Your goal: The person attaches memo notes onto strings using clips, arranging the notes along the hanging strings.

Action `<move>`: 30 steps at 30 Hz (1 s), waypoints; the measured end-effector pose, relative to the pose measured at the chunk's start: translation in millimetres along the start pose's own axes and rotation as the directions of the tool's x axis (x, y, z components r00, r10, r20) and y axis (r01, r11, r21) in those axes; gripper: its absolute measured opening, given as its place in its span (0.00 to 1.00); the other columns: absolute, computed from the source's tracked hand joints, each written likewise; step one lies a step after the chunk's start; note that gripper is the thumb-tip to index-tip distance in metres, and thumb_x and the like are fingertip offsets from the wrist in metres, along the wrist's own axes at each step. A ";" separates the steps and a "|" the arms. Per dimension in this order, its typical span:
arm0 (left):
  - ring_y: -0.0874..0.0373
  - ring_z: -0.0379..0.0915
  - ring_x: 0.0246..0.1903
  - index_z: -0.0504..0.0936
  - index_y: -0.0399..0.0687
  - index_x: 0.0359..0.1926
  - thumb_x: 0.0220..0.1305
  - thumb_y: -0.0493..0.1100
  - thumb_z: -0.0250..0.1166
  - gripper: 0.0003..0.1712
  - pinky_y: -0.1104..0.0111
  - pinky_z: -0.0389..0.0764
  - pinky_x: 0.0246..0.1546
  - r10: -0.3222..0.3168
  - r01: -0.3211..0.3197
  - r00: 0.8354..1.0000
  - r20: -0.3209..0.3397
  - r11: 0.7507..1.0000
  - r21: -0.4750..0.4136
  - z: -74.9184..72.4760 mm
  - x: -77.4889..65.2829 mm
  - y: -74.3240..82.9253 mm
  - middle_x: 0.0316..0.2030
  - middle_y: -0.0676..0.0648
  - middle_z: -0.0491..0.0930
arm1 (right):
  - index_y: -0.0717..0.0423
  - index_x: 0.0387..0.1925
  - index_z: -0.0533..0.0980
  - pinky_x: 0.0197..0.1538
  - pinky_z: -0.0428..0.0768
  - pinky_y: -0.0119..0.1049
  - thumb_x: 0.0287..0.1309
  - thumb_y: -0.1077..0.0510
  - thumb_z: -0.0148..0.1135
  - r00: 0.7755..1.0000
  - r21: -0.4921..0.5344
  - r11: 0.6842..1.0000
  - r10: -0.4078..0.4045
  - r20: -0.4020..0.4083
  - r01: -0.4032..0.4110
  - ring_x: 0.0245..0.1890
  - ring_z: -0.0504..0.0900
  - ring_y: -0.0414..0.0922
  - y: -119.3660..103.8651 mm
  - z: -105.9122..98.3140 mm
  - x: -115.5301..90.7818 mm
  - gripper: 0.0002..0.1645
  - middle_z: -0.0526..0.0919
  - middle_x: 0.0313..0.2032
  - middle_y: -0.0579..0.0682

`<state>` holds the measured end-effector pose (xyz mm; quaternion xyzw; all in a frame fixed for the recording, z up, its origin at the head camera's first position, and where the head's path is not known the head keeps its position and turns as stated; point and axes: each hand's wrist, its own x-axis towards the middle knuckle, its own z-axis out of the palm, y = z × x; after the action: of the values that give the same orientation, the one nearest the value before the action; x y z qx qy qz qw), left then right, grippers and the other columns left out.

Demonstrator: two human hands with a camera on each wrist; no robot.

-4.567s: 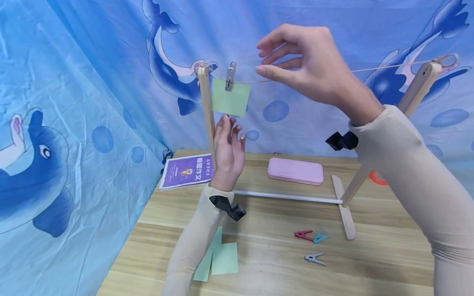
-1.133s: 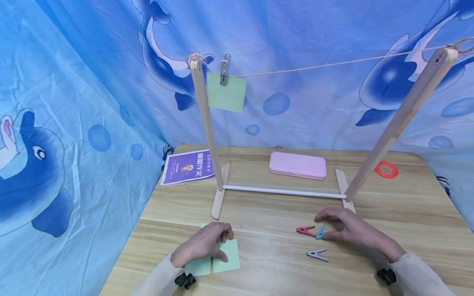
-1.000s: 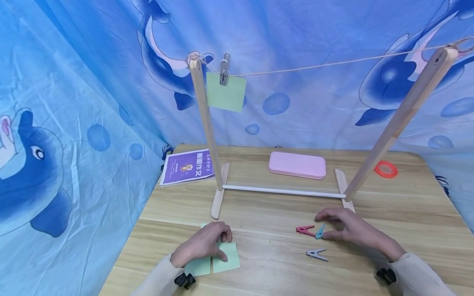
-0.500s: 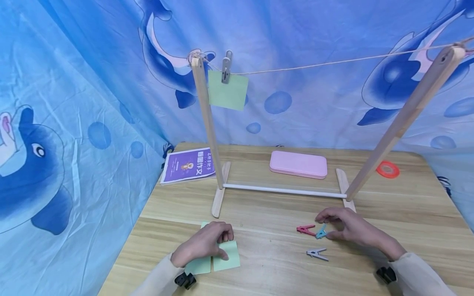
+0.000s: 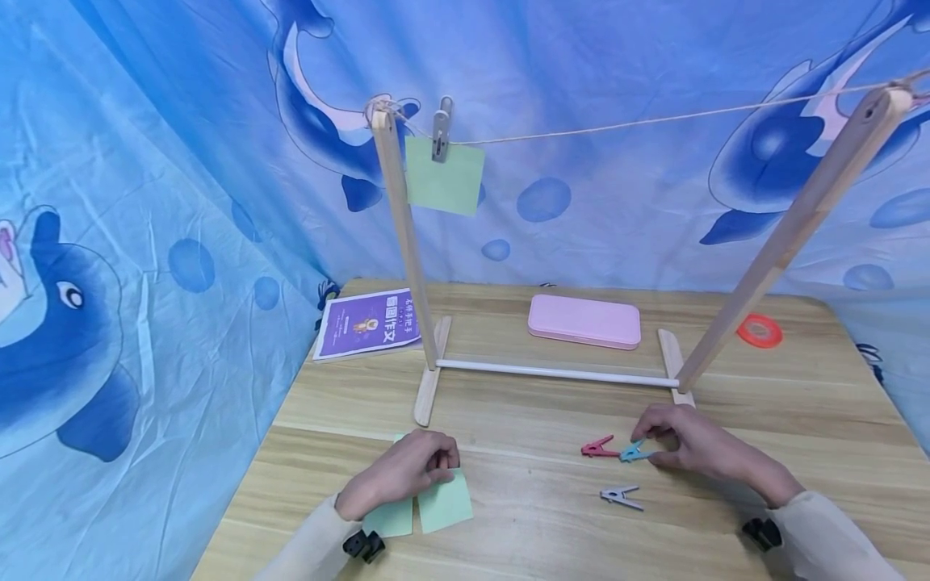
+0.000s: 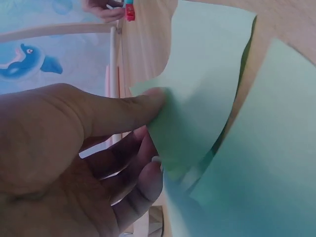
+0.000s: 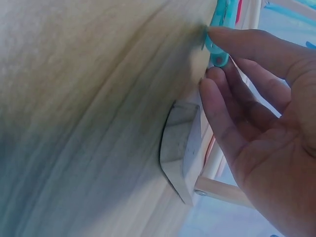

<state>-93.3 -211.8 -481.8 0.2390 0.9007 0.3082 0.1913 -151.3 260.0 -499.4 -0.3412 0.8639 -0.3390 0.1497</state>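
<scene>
My left hand (image 5: 408, 472) pinches the edge of a green paper sheet (image 6: 207, 74) between thumb and fingers; the sheet bends up at that corner. Other green sheets (image 5: 390, 519) lie under and beside the hand. On the right, my right hand (image 5: 701, 444) pinches the handles of a teal clothespin (image 5: 634, 453), seen close in the right wrist view between thumb and fingertips. A red clothespin (image 5: 599, 447) lies just left of it, and a grey clothespin (image 5: 621, 497) nearer me. Another grey clothespin (image 5: 441, 129) holds a green sheet (image 5: 445, 179) on the string.
A wooden frame with a left post (image 5: 403, 234), a right post (image 5: 792, 234) and a white crossbar (image 5: 555, 373) stands on the table. A string (image 5: 625, 126) spans its top. Behind are a purple book (image 5: 369, 324), a pink case (image 5: 584, 320) and a red tape roll (image 5: 760, 331).
Both hands have come down from the string to the table. Lately my left thumb has closed on a sheet's edge and lifted it, while my right fingers have closed on the teal clothespin, turning it.
</scene>
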 end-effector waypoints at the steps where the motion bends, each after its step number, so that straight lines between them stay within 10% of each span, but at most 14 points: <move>1: 0.71 0.68 0.25 0.85 0.49 0.35 0.68 0.35 0.70 0.05 0.78 0.74 0.27 0.005 -0.005 1.000 0.000 1.000 -0.001 -0.9 -0.2 0.9 0.27 0.57 0.78 | 0.45 0.43 0.84 0.45 0.86 0.31 0.52 0.60 0.80 1.000 0.004 1.000 0.007 0.006 -0.007 0.43 0.84 0.35 -0.6 -0.6 -0.3 0.17 0.87 0.42 0.40; 9: 0.71 0.71 0.26 0.83 0.52 0.36 0.70 0.38 0.69 0.05 0.78 0.77 0.28 0.033 -0.032 0.999 0.015 0.998 -0.054 -8.2 1.2 3.5 0.28 0.57 0.80 | 0.49 0.42 0.82 0.29 0.77 0.27 0.55 0.63 0.77 0.999 0.093 0.995 -0.026 0.028 0.023 0.30 0.73 0.31 0.1 -2.4 -2.8 0.15 0.82 0.35 0.44; 19: 0.69 0.75 0.32 0.85 0.47 0.41 0.67 0.33 0.69 0.06 0.76 0.82 0.35 0.104 -0.108 0.992 -0.069 0.993 -0.051 -14.7 3.3 5.1 0.33 0.53 0.84 | 0.54 0.46 0.82 0.35 0.85 0.28 0.60 0.61 0.74 0.999 0.125 0.991 0.036 0.020 -0.038 0.34 0.78 0.31 -2.0 -5.1 -3.8 0.13 0.84 0.37 0.49; 30: 0.71 0.73 0.27 0.84 0.48 0.36 0.67 0.32 0.68 0.06 0.75 0.83 0.29 0.164 -0.180 0.966 -0.199 0.981 -0.066 -21.4 9.7 7.4 0.27 0.55 0.82 | 0.57 0.46 0.83 0.33 0.83 0.28 0.58 0.66 0.74 0.990 0.068 0.994 -0.071 -0.122 0.080 0.33 0.78 0.30 -9.2 -14.3 -5.1 0.15 0.83 0.34 0.48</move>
<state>-109.4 -211.2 -463.2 0.2768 0.8772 0.3828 0.0855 -150.1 265.5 -482.5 -0.3472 0.8448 -0.3954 0.0972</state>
